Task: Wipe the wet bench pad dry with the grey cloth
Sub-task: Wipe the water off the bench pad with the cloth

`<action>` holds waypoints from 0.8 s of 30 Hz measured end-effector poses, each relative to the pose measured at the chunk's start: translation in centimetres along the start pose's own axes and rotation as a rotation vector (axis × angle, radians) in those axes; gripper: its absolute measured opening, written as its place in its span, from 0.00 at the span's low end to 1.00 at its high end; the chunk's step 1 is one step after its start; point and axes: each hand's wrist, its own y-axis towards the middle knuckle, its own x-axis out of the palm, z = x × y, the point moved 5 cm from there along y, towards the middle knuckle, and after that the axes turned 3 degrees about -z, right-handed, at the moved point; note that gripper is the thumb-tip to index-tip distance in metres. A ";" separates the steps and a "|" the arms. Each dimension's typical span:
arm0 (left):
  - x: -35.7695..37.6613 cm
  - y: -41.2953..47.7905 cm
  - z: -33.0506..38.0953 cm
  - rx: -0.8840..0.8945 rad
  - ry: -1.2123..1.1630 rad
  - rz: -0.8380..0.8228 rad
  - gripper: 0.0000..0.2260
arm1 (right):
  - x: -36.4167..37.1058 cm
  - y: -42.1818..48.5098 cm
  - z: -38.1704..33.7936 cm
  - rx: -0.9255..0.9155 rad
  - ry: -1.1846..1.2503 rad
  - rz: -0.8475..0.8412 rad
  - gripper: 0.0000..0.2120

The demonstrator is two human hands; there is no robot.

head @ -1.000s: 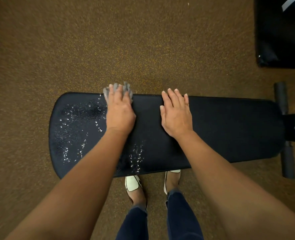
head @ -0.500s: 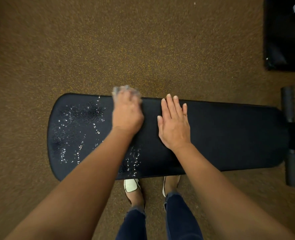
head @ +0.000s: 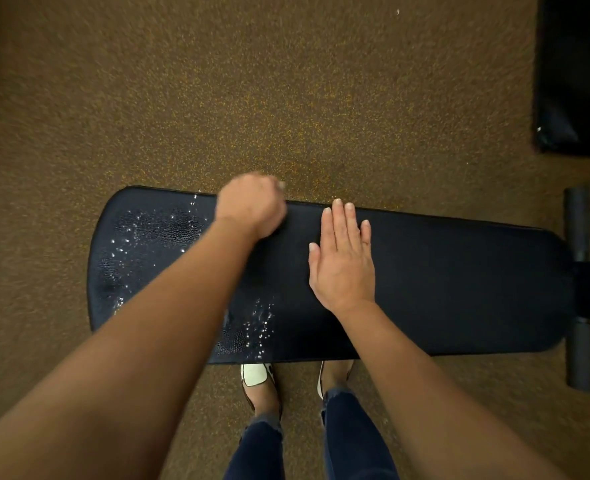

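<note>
The black bench pad (head: pixel 442 289) lies lengthwise across the view. Water drops glisten on its left end and on a patch near its front edge, beside my left forearm. My left hand (head: pixel 250 206) is curled into a fist at the pad's far edge. It covers the grey cloth (head: pixel 281 185), of which only a small grey tip shows past the knuckles. My right hand (head: pixel 343 261) rests flat on the dry middle of the pad, fingers together and pointing away from me.
Brown speckled floor (head: pixel 252 81) surrounds the bench. Grey foam rollers (head: pixel 579 289) on a black frame stick out at the bench's right end. A black pad (head: pixel 577 74) sits at the top right. My feet stand under the pad's front edge.
My left hand has slid right along the pad's far edge and closed from flat into a fist, bunching the cloth under it. My right hand has stayed in place.
</note>
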 end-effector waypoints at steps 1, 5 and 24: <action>0.4 0.2 2.5 0.061 -0.003 -0.002 0.17 | -0.1 0.0 0.0 -0.003 0.002 0.010 0.28; 1.1 0.0 6.5 0.211 -0.090 -0.032 0.16 | -0.2 0.1 0.2 -0.015 0.041 0.029 0.28; 3.1 -6.4 -5.4 0.154 0.022 0.191 0.28 | 0.0 0.0 0.2 -0.021 -0.010 -0.015 0.29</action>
